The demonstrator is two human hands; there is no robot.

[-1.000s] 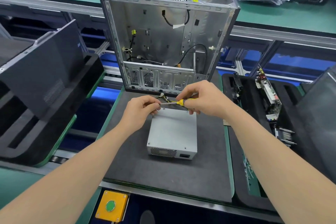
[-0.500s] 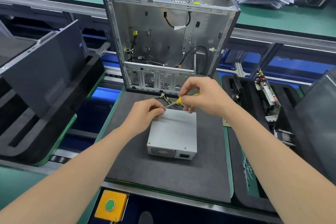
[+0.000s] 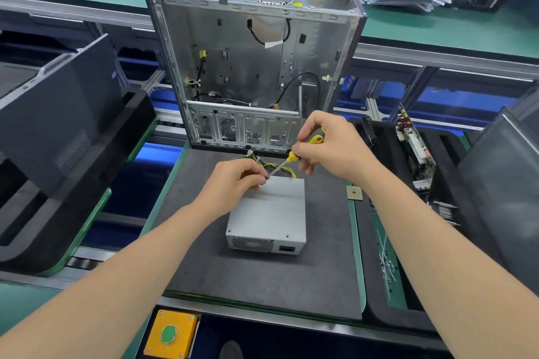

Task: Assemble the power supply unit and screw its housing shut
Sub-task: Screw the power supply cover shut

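A grey metal power supply unit [image 3: 269, 210] lies flat on the dark mat [image 3: 262, 280], its fan grille facing me and its yellow and black cables [image 3: 274, 167] bunched at the far end. My right hand [image 3: 329, 148] grips the yellow handle of a screwdriver [image 3: 291, 157], whose shaft slants down to the left. My left hand [image 3: 236, 182] pinches the tip of that shaft at the far left corner of the unit's top. The tip itself is hidden by my fingers.
An open, empty computer case [image 3: 250, 61] stands upright just behind the mat. Black foam trays hold a dark panel [image 3: 58, 108] on the left and circuit boards [image 3: 414, 148] on the right. A small chip [image 3: 354, 193] lies right of the unit. A yellow box with a green button [image 3: 170, 334] sits at the front edge.
My right hand rose, tilting the screwdriver from nearly level to steeply slanted. My left hand stayed on the tip and slid down to the unit's far left corner.
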